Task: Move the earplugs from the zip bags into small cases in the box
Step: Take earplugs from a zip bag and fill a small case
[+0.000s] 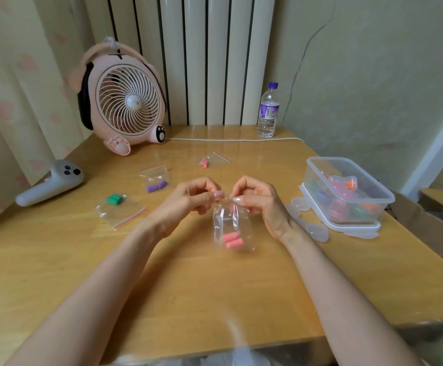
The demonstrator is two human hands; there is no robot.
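- Earplugs (232, 241), pink pair: lodged at the bottom of a clear zip bag (231, 223), held upright just above the table (215, 299), centre of view.
- Left hand (188, 199) and right hand (260, 203): fingers (218, 194) of each pinching the top edge of the zip bag, one hand per side of the seal. Judged purpose: parting the two lips to open the zip.
- Held upright to keep the pair low, away from the seal and the pinch.
- Box (318, 186): clear, open-topped, on the right near the right hand, seated on what looks like its lid. Coloured small cases (343, 182) inside. Placed within short reach for the transfer.
- Loose cases (318, 229): clear, on the table just beside the box, apparently empty; probable receivers for this pair.
- Waiting bags, flat on the table, well apart: green bag (120, 211), purple bag (155, 178), far pink bag (211, 159). Sealed or not: cannot tell.
- Step judged: opening. Seal state not discernible.
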